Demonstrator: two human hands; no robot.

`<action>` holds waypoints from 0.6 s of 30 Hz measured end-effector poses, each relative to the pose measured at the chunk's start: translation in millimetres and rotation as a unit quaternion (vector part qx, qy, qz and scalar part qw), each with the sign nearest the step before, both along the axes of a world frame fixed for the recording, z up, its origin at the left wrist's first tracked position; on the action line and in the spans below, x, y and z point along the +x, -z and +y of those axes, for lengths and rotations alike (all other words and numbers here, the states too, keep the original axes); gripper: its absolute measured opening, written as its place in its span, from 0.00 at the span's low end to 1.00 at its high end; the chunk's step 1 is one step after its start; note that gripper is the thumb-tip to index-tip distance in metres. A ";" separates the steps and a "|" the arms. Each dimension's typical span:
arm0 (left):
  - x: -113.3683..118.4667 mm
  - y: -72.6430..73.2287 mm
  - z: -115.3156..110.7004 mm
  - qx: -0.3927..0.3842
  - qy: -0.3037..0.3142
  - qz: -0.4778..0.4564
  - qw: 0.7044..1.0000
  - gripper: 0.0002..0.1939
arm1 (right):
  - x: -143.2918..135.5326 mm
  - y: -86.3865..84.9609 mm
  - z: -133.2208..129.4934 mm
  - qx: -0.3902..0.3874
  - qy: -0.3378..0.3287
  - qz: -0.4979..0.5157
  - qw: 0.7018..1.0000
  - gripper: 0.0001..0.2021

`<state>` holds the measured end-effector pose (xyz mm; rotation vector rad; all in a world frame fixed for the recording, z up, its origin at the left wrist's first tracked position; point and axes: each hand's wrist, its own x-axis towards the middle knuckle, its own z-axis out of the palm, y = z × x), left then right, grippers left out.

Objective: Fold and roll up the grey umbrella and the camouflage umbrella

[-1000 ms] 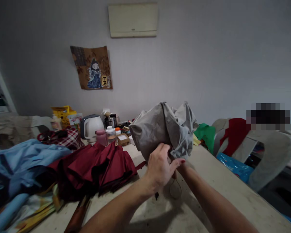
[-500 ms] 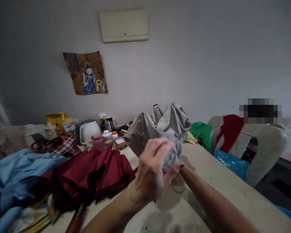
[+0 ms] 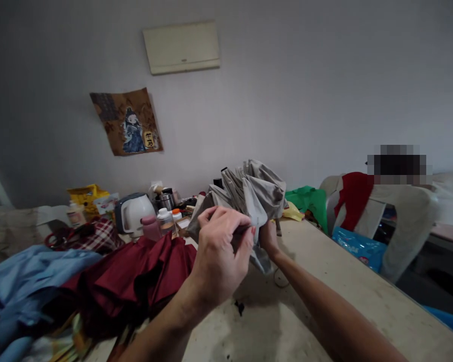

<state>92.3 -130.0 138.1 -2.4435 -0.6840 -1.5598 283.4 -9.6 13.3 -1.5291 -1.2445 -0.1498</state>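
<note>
A grey folding umbrella (image 3: pixel 254 193) is held up over the table, its cloth bunched in loose folds. My left hand (image 3: pixel 219 254) pinches a fold of the grey cloth on the near side. My right hand (image 3: pixel 269 236) is mostly hidden behind the cloth and grips the umbrella from below, near its handle. A thin wrist cord (image 3: pixel 279 278) hangs down from it to the table top (image 3: pixel 324 301).
A dark red umbrella (image 3: pixel 136 281) lies collapsed at my left, with a blue umbrella (image 3: pixel 26 281) beyond it. A white kettle (image 3: pixel 134 213), bottles and boxes crowd the far table end. A chair (image 3: pixel 403 221) draped with clothes stands at the right.
The grey umbrella has been gathered tighter and lifted. My left hand moved from its base up onto a fold of the cloth. The view has drifted right.
</note>
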 end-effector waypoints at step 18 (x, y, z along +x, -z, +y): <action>-16.6 -13.2 9.9 -0.186 0.158 -0.069 0.967 0.09 | -2.9 0.8 5.0 -0.131 0.034 -0.047 0.990 0.13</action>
